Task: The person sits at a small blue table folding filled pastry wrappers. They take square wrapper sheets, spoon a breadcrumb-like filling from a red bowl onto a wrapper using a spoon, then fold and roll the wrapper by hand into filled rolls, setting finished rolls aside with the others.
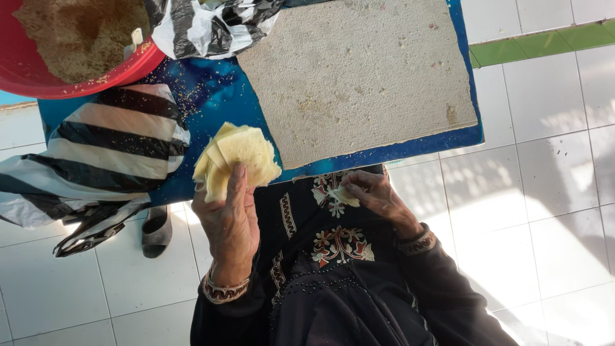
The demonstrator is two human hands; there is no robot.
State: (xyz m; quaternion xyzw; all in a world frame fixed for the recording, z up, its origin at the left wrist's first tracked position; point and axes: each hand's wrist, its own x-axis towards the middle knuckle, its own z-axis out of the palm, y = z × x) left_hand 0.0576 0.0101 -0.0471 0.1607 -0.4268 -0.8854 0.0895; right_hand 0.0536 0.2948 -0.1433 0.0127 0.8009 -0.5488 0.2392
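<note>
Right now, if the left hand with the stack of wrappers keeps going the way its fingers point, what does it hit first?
Probably the blue table: the left hand points up-frame, its stack of pale wrappers already overlapping the table edge. Beyond lie scattered crumbs and the red bowl. Depth is unclear.

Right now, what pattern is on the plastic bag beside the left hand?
Black and white stripes on the plastic bag, best seen in the head view, lying left of the left hand.

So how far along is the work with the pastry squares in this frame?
Early, I'd judge. The board bears only crumbs, with no finished pieces in view. In hand: the left hand grips a stack of pale squares, and the right hand pinches one piece. Left: the stack and the red bowl of filling.
</note>
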